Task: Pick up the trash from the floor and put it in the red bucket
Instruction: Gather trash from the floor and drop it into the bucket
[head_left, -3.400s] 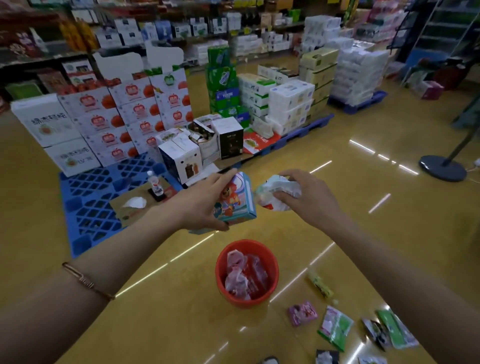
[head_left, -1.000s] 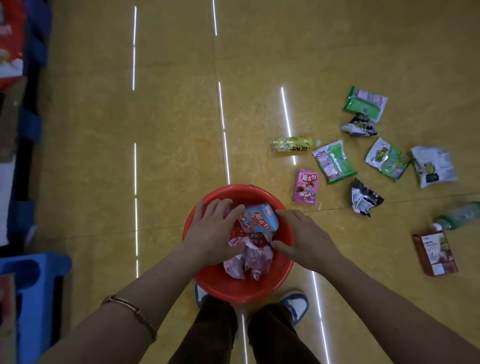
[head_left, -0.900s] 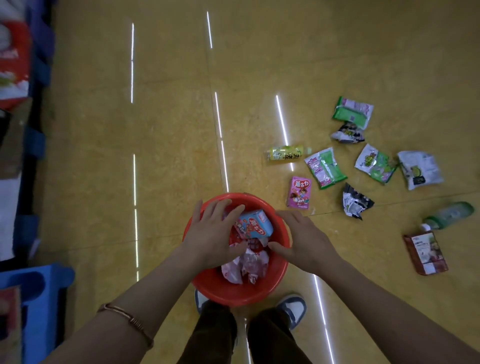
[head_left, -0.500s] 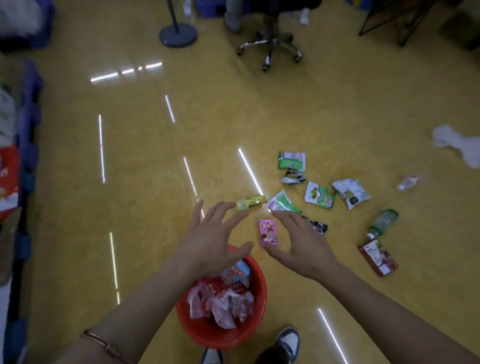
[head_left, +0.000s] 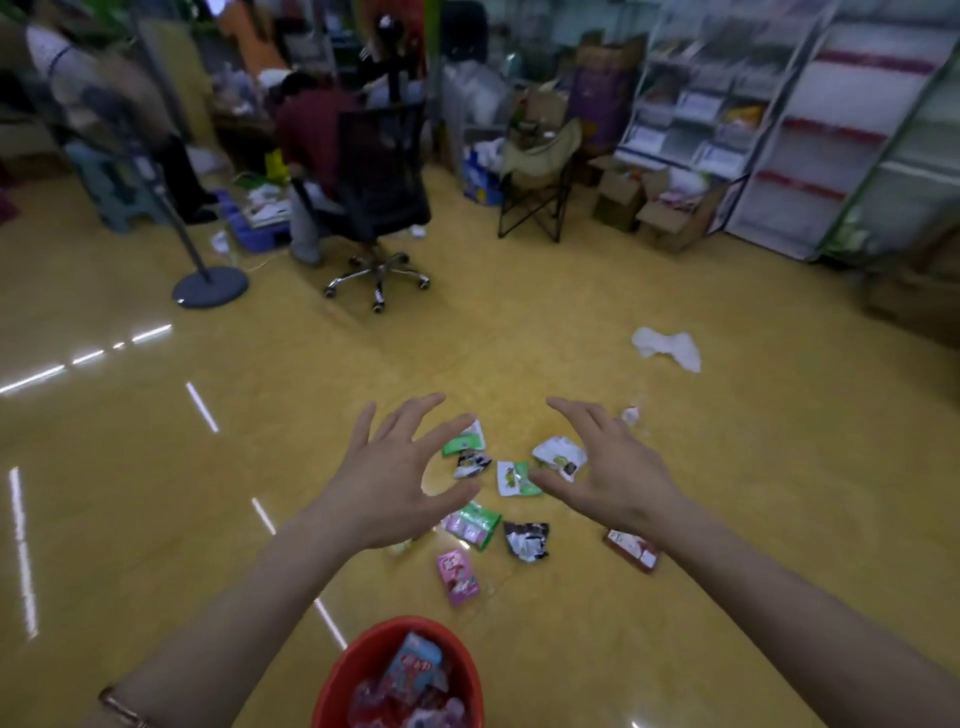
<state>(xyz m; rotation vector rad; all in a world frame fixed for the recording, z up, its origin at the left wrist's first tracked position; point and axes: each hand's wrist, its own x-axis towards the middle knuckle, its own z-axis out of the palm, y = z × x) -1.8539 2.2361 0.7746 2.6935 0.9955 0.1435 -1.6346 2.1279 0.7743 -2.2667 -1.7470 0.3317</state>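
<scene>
Both hands hover empty over the yellow floor (head_left: 727, 467), palms down. The left hand (head_left: 389, 483) and right hand (head_left: 608, 467) each have their fingers spread and slightly bent, touching nothing.

Under and between them lies the scattered trash: a green packet (head_left: 464, 440), a green-and-white packet (head_left: 511, 478), a white packet (head_left: 560, 457), a crumpled black wrapper (head_left: 527, 540) and a flat pink packet (head_left: 458, 578). The pink packet's long axis runs near-to-far, its far end leaning slightly left. A red-brown pouch (head_left: 632, 550) lies diagonally beside the right wrist.

Nearer the person, between the forearms, the red bucket (head_left: 353, 670) stands mouth up (cut by the lower edge). It holds a blue carton (head_left: 413, 665) and crumpled wrappers. Crumpled white paper (head_left: 667, 349) lies well apart, farther right.
</scene>
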